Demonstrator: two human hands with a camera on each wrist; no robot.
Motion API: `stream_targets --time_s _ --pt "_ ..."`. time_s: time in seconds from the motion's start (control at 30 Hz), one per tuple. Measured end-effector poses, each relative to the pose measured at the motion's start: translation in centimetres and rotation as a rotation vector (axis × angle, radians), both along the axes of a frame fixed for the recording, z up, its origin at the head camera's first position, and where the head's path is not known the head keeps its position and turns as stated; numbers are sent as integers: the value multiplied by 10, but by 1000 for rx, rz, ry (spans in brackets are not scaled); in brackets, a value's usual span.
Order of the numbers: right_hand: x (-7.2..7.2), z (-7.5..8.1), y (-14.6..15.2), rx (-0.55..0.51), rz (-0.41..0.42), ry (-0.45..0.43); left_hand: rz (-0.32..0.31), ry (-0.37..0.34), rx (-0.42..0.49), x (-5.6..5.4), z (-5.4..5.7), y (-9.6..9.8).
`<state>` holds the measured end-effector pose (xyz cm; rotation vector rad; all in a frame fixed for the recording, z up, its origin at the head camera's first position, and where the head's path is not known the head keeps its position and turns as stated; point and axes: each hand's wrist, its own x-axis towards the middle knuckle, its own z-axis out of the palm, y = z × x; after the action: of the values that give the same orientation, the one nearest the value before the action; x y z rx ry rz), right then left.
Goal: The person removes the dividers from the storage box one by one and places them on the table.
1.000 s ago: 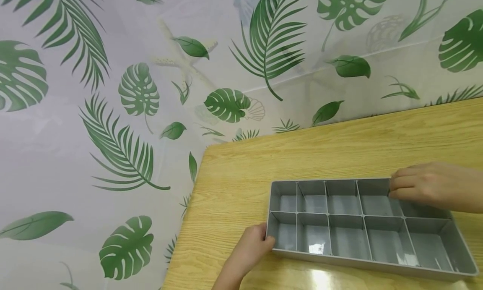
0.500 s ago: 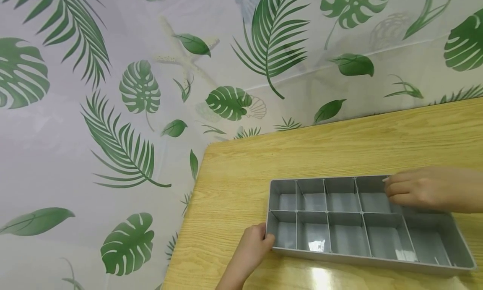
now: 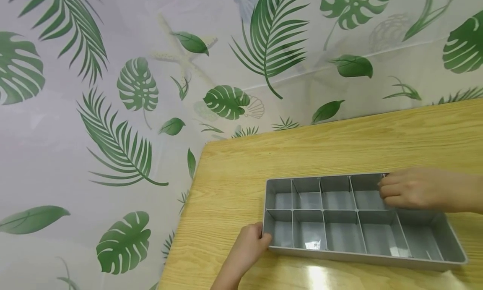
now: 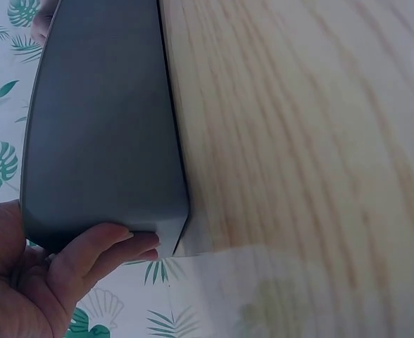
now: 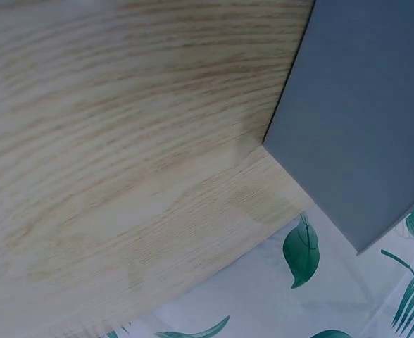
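A long grey divided box [image 3: 362,256] stands on the table, with two rows of compartments that look bare where visible. My left hand [image 3: 247,246] grips its left end near the front corner, the thumb at the rim. In the left wrist view, fingers of that left hand [image 4: 73,274] lie against the box's outer end wall. Over the back row, toward the right end, my right hand [image 3: 419,189] has curled fingers that pinch a thin divider [image 3: 384,175]; only its tip shows. The hand hides most of the back right compartment. The right wrist view shows only the box's outside wall [image 5: 355,120].
The wood-grain table [image 3: 230,176] ends at the left and back, where a white leaf-print sheet [image 3: 170,92] hangs. A pale, translucent scrap [image 3: 449,278] lies by the box's front right corner.
The box has shifted slightly left, with my left hand still on its end. My right hand has moved a little left, and a thin tip now shows beside its fingers at the back wall.
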<state>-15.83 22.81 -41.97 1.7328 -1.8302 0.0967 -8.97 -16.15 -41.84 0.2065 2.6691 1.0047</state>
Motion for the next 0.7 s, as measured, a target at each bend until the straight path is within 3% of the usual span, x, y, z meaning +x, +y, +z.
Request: stream_targets --time_s 0.4,0.7 --pt "-2 1 -3 -4 23 -34 -11 28 -18 -1 1 1" --pt "0 1 -8 16 29 40 -22 32 -16 0 0 -2"
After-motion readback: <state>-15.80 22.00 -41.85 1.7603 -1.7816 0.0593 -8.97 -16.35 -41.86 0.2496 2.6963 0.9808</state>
